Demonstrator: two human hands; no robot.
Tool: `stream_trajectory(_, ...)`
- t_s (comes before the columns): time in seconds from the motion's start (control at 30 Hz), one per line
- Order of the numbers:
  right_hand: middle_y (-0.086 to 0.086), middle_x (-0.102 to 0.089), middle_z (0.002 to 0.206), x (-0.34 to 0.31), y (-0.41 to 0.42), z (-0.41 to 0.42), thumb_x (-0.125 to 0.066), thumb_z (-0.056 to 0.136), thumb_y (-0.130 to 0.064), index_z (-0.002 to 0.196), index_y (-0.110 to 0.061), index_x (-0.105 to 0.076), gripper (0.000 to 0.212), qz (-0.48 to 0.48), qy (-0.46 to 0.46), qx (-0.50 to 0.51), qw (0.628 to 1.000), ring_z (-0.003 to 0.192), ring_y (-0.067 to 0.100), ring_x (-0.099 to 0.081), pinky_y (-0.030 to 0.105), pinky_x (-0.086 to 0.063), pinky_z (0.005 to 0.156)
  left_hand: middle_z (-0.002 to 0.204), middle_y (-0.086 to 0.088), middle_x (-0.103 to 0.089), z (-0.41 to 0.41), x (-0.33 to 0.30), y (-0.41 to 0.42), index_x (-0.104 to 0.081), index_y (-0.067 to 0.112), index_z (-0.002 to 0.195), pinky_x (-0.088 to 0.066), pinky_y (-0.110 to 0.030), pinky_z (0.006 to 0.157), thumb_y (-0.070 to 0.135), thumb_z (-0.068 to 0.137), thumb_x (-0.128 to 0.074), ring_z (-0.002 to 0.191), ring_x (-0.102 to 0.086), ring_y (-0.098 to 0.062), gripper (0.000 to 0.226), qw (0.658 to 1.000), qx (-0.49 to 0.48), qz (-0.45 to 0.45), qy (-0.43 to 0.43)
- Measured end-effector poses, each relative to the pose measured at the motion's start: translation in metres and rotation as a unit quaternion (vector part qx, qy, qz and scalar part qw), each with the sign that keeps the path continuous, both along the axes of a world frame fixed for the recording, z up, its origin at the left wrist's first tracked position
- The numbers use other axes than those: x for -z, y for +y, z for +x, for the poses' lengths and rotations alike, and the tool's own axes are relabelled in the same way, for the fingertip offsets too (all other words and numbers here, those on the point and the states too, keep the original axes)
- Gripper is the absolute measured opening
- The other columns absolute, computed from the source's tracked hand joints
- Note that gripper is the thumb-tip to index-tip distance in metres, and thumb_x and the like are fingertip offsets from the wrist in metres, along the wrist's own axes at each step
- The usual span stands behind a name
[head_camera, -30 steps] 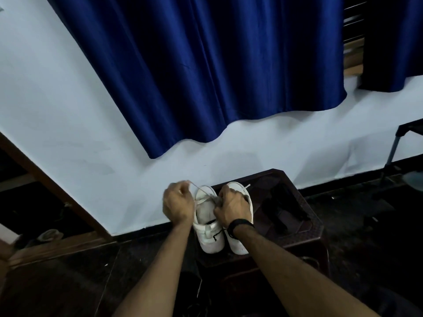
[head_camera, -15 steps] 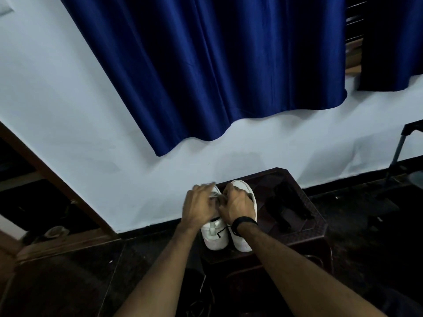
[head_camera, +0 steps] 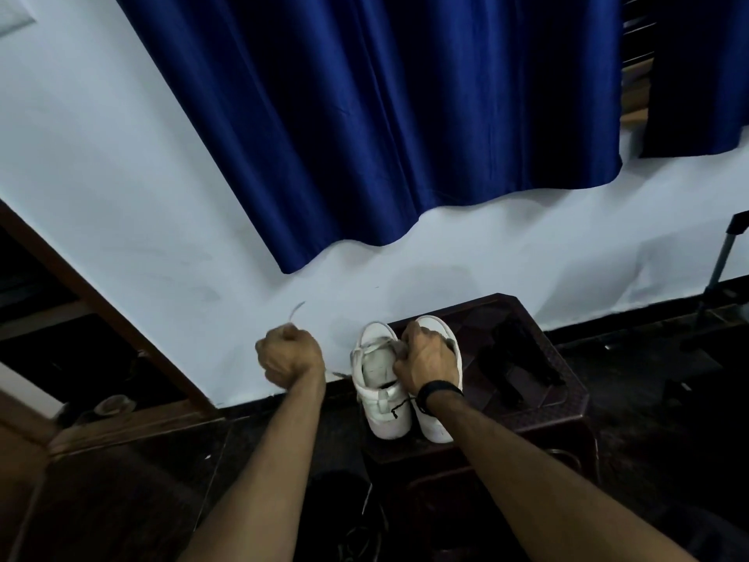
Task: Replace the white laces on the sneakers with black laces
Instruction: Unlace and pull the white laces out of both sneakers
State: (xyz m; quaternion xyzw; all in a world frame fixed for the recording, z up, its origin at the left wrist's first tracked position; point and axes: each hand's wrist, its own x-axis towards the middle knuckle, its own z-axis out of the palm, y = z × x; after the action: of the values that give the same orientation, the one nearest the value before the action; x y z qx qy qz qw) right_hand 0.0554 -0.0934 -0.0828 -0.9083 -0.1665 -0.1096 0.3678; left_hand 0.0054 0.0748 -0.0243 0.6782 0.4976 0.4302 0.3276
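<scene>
The left hand [head_camera: 288, 356] is curled into a tight fist around a white lace [head_camera: 295, 311], a thin, flat, limp strip whose free end sticks up blurred above the knuckles; another pale stretch trails out below the wrist toward the shoes. This fist sits well apart from the sneakers, off to their left and in front of the pale wall [head_camera: 121, 176].

To the right of that fist, the right hand [head_camera: 425, 358] rests on the pair, fingers bent over the tongue area of the left sneaker [head_camera: 383, 415] and covering much of the right sneaker [head_camera: 435, 427]; it appears to pinch the lacing there, though the fingertips are hidden. A black band [head_camera: 439, 389] rings this wrist.

There are two sneakers, smooth, white and rounded, standing side by side and touching, toes toward the wall. A short dark cord end shows between them, just below the right wrist.

Under the shoes is one dark brown stool [head_camera: 559, 403] with a patterned, ridged top and cut corners. Farther right of the right hand, on the same top, lie dark strands that may be the black laces [head_camera: 514, 358]; the dimness hides their number.

Above both hands hangs a deep blue curtain [head_camera: 385, 115], glossy and folded in soft vertical pleats, with a second dark panel at the far right.
</scene>
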Motion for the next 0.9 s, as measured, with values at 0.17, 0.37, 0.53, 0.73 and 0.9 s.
stream_trajectory(0.17,-0.003,-0.062,0.116,-0.003,0.003,0.001,-0.057,0.079,-0.014,0.114,-0.023,-0.058,0.037,-0.084,-0.076,-0.059,0.992,0.112,0.026,-0.048,0.042,-0.039,0.086,0.122,-0.016,-0.061,-0.008,0.027,-0.012,-0.062,0.011,0.117,-0.046,-0.039,0.093,0.035,0.082,-0.073,0.114,-0.058,-0.035,0.044,0.989,0.096,-0.104,0.048)
stream_trajectory(0.37,0.006,-0.064,0.115,-0.024,0.024,0.005,-0.047,0.090,-0.031,0.111,-0.018,-0.061,0.028,-0.264,-0.131,-0.182,0.938,0.117,0.029,-0.044,0.042,-0.033,0.093,0.102,-0.016,-0.060,-0.010,0.064,-0.064,-0.068,0.013,0.098,-0.049,-0.038,0.079,0.019,0.086,-0.058,0.101,-0.058,-0.037,0.016,0.957,0.237,0.032,0.163)
stream_trajectory(0.53,0.006,-0.066,0.113,-0.035,0.035,0.016,-0.045,0.095,-0.032,0.108,-0.016,-0.066,0.030,-0.358,-0.162,-0.220,0.893,0.118,0.028,-0.047,0.041,-0.030,0.096,0.104,-0.008,-0.061,-0.012,0.068,-0.066,-0.069,0.018,0.104,-0.046,-0.036,0.072,0.022,0.092,-0.054,0.100,-0.058,-0.033,0.020,0.964,0.209,0.068,0.148)
stream_trajectory(0.73,0.004,-0.066,0.112,-0.041,0.037,0.029,-0.047,0.090,-0.024,0.107,-0.018,-0.066,0.026,-0.308,-0.110,-0.128,0.936,0.113,0.026,-0.051,0.039,-0.035,0.095,0.109,-0.007,-0.062,-0.014,0.074,-0.069,-0.068,0.026,0.112,-0.045,-0.036,0.073,0.024,0.093,-0.053,0.105,-0.058,-0.033,0.024,0.973,0.183,0.058,0.130)
stream_trajectory(0.9,0.010,-0.062,0.122,-0.040,0.009,0.063,-0.059,0.083,-0.036,0.116,-0.015,-0.063,0.039,-0.106,0.184,0.072,0.975,0.118,0.029,-0.052,0.038,-0.040,0.098,0.109,-0.007,-0.062,-0.011,0.073,-0.074,-0.069,0.024,0.108,-0.047,-0.041,0.075,0.019,0.092,-0.052,0.106,-0.057,-0.034,0.023,0.980,0.150,0.052,0.122)
